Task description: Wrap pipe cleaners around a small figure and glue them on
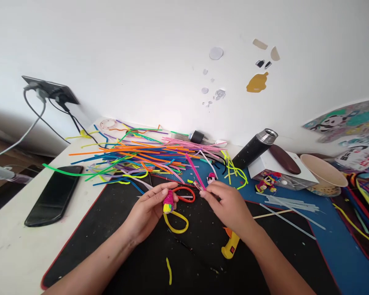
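My left hand (152,207) is closed on a small magenta-and-yellow bundle (168,201), apparently wound from pipe cleaners. My right hand (226,200) pinches a pink pipe cleaner (192,170) that points up and left. A small shiny piece (198,185) shows by those fingertips, too small to name. Beside the left hand lie a red loop (193,195) and a yellow loop (184,229), which look like scissor handles; the rest is hidden. Under my right forearm a yellow glue gun (229,249) is partly covered. A small figure with a pink hat (212,178) stands behind the right hand.
Many coloured pipe cleaners (135,149) lie along the wall. A phone (53,196) is at left. A black flask (255,147), a white box (298,172), a bowl (324,168), a colourful figure (267,182) and glue sticks (292,203) are at right. A black mat (117,254) covers the middle.
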`<state>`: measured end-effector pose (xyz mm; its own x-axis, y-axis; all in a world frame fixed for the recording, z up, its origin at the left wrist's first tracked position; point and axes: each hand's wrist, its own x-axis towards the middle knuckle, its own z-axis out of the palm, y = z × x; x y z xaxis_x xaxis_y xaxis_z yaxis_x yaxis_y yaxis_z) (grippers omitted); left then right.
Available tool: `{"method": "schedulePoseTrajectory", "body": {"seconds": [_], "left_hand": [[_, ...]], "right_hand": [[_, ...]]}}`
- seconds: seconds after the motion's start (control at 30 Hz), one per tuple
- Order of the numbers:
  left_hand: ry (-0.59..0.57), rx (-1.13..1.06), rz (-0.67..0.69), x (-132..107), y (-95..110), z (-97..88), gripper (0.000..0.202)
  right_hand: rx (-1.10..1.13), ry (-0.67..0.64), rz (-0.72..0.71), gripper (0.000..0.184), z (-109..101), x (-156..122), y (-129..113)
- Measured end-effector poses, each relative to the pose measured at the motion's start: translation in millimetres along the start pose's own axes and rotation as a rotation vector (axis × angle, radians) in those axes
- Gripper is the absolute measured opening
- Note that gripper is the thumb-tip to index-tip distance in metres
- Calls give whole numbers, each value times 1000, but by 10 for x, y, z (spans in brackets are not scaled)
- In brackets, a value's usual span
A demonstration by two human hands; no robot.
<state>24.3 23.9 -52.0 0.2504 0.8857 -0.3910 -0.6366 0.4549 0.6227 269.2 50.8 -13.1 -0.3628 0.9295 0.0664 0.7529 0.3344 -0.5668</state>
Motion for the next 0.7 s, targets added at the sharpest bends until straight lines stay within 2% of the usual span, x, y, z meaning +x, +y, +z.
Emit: {"method": "schedulePoseTrajectory", "body": {"seconds": [0.1,0.23,0.33,0.43,0.57,0.7], "left_hand": [[-48,6,4,-45,27,14,46],[-85,46,38,-97,92,10,45],[-74,94,71,-132,152,-25,33],[-59,147,62,-165,186,-66,33],[-64,156,40,-218,146,-59,30],[-148,174,-24,-271,16,9,27]], "right_hand": [[18,-91,-39,37,117,-110,-129],[3,-130,-59,29,240,-240,-201],[13,-139,-8,29,270,-321,-224],[69,-138,66,26,281,-394,-254],[323,-132,207,19,377,-465,-287],[656,-104,304,26,523,-462,-351]]}}
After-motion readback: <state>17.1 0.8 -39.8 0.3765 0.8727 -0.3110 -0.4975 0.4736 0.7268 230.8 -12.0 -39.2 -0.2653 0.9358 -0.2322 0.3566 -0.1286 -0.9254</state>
